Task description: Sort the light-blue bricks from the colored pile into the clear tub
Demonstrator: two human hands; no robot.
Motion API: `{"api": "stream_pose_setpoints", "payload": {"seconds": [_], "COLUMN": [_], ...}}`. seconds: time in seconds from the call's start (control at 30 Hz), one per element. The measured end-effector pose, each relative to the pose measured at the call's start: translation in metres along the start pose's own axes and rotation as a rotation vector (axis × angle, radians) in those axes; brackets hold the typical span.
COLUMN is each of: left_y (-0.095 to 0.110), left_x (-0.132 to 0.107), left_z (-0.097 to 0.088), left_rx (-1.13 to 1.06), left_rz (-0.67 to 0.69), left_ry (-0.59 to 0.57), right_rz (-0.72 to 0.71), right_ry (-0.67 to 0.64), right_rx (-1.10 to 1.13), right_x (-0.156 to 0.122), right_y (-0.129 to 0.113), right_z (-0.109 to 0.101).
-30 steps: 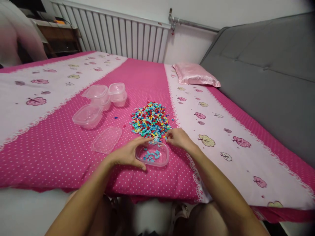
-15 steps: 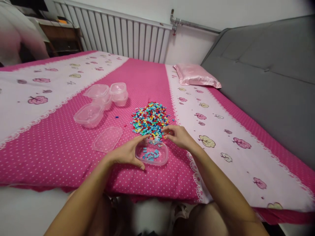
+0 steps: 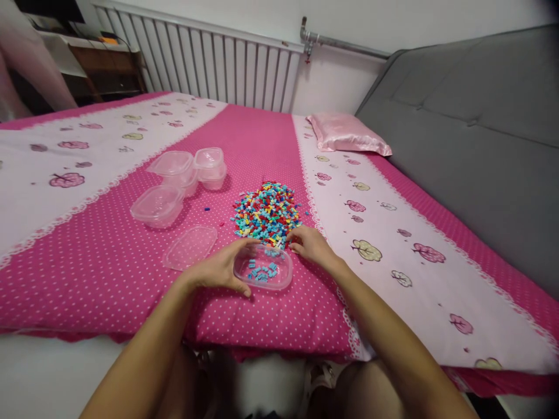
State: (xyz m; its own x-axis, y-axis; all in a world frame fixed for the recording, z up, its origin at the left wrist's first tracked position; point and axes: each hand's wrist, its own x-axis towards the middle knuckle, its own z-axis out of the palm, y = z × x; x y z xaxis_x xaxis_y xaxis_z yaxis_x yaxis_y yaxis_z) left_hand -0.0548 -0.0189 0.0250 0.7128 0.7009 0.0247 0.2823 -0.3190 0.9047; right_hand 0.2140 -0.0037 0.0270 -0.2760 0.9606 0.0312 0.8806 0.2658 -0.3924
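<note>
My left hand [image 3: 222,269] is wrapped around the left end of a clear plastic container [image 3: 285,278], thumb at the near side and fingers at the far side. Inside it lie several light-blue toy bricks [image 3: 262,273]. Just beyond the container rises a heap of small multicoloured toy bricks [image 3: 267,212]. At the heap's near right edge is my right hand [image 3: 311,244], its fingers bent and the tips close together. Whatever those fingertips pinch is too small to make out.
A flat clear lid [image 3: 191,247] lies left of the container. Farther left stand several lidded clear containers [image 3: 158,203]. One dark-blue brick [image 3: 207,209] lies apart on the pink dotted bedspread [image 3: 144,273]. A pink pillow [image 3: 347,132] rests by the grey headboard [image 3: 471,93]. Another person [image 3: 30,64] is at far left.
The container has shifted slightly left and away from me with my left hand. My right hand's fingers have drawn closer together at the heap's edge. The person at far left has moved.
</note>
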Motion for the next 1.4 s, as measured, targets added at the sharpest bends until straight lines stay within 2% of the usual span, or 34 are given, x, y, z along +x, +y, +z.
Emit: {"api": "stream_pose_setpoints", "payload": {"seconds": [0.13,0.4,0.6,0.8,1.13,1.4], "left_y": [-0.001,-0.003,-0.004,-0.004,-0.004,-0.005], "left_x": [0.0,0.0,0.0,0.0,0.0,0.0], "left_z": [-0.001,-0.001,-0.001,-0.001,0.0,0.0], "left_rx": [0.007,0.018,0.011,0.016,-0.007,-0.017], "left_rz": [-0.002,-0.015,-0.005,0.001,0.022,0.02], "left_ry": [-0.008,-0.03,-0.038,-0.044,-0.04,-0.038], "right_rz": [0.076,0.209,0.209,0.058,-0.161,-0.16], "right_ry": [-0.004,-0.097,-0.078,0.035,0.045,0.074], "right_rx": [0.042,-0.033,-0.062,0.039,0.103,0.039], "right_x": [-0.001,-0.003,-0.006,-0.004,-0.001,-0.003], "right_y": [0.003,0.002,-0.002,-0.007,-0.008,-0.013], "right_z": [-0.003,-0.01,-0.014,-0.007,0.018,0.021]}}
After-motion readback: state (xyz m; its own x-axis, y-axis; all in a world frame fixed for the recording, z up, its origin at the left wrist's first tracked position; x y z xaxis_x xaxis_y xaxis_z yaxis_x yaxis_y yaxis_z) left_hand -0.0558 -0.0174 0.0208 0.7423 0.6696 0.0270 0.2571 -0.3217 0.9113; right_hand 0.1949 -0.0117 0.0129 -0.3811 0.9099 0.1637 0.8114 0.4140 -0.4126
